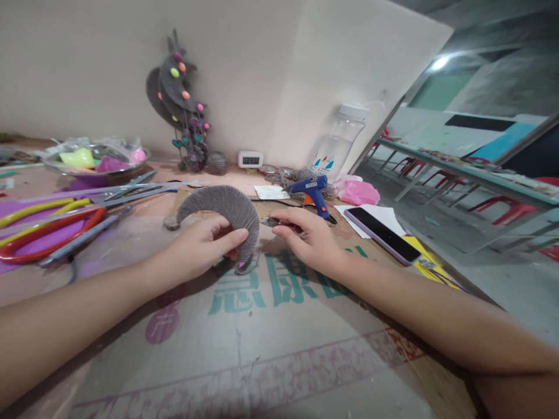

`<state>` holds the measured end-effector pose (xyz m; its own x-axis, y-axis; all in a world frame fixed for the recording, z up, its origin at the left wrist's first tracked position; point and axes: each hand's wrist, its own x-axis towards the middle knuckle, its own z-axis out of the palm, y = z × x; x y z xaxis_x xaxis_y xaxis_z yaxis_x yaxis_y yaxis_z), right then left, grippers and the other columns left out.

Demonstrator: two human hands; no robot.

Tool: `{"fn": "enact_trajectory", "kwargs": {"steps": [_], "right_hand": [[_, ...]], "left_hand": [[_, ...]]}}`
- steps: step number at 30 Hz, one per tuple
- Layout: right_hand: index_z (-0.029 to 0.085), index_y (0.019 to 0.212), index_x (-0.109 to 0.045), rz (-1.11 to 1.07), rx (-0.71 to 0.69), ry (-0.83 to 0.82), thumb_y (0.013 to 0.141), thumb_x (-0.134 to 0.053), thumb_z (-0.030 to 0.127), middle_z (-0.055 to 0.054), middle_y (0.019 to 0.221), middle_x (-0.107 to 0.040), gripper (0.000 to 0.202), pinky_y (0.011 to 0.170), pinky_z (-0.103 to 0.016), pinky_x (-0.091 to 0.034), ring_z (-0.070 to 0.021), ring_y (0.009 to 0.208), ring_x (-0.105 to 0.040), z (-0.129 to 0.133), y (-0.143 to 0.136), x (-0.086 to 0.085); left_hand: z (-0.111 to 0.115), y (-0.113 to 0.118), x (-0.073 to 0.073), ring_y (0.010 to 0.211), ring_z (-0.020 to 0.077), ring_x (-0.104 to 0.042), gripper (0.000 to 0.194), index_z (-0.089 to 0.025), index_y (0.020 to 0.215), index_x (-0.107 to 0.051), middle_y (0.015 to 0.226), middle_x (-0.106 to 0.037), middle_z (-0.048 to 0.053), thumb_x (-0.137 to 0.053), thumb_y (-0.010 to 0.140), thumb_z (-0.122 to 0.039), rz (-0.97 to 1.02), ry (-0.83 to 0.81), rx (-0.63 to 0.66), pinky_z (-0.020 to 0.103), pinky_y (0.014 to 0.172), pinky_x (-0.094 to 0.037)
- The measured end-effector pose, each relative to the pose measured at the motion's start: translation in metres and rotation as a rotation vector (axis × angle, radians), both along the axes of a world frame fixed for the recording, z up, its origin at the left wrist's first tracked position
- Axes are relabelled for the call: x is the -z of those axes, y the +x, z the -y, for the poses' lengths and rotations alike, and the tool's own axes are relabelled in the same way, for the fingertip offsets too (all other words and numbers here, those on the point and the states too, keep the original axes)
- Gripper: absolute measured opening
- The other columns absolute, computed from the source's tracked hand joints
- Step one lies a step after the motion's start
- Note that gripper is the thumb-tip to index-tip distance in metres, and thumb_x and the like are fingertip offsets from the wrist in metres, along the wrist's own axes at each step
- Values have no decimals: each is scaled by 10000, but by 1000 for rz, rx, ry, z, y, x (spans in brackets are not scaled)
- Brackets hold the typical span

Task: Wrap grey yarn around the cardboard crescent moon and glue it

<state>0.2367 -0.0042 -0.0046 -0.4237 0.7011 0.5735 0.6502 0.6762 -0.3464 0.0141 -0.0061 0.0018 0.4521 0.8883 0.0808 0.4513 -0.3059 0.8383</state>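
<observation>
My left hand (pixel 213 238) is closed on the lower right part of a crescent (pixel 227 206) wrapped in grey yarn, thumb in front. The crescent stands above the cardboard with its curve upward, and a bit of purple shows at its lower tip. Just right of it, my right hand (pixel 305 233) pinches a small pointed tool (pixel 268 222) with a metallic tip; the fingers hide most of it, so its kind is unclear. The tip points left at the crescent, apart from it. Behind my right hand lies a blue glue gun (pixel 308 186).
Printed cardboard (pixel 262 361) covers the tabletop. Scissors (pixel 82 233) and a metal bowl (pixel 52 166) lie left. A finished-looking crescent ornament (pixel 179 87), a timer (pixel 250 159) and a water bottle (pixel 336 142) stand at the back. A phone (pixel 382 233) lies right, near the table edge.
</observation>
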Motion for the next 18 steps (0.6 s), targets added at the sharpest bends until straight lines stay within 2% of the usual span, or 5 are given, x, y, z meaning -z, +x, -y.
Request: {"fn": "enact_trajectory", "kwargs": {"steps": [5,8,12,15,18], "right_hand": [[167,992,-645,10,-26,-11,874,-514,336,-69,900,-681,245,760,-301,-461,-163,810,-603,1,1,-2],[153,986,-618,-32,-2,-92,866,-509,338,-60,858,-652,247,689,-275,-441,-147,748,-571,6,-2,-6],[158,853,-565,-189,17,-413,811,-549,434,5,698,-543,280,557,-224,-375,-102,606,-465,14,-14,-12],[158,800,-565,-289,-10,-663,778,-576,456,25,666,-496,299,565,-222,-357,-92,595,-429,17,-24,-14],[152,713,-577,-305,-57,-770,770,-588,447,40,614,-445,300,540,-217,-310,-80,563,-382,16,-29,-12]], "left_hand": [[3,2,-4,542,125,-531,323,-185,585,-553,565,-576,-17,-492,818,-401,28,-32,-12,226,514,-406],[4,2,-6,518,118,-513,334,-186,569,-549,539,-560,-25,-489,821,-395,19,-17,-29,223,501,-395],[2,0,-6,528,123,-541,368,-180,573,-579,548,-597,-16,-481,832,-424,-28,41,-39,226,514,-402],[0,-1,-4,563,137,-581,399,-175,575,-604,560,-629,-1,-476,838,-445,-76,103,-3,230,545,-415],[-1,-1,-1,567,135,-587,411,-168,600,-622,580,-644,5,-467,844,-460,-93,125,28,225,537,-413]]}}
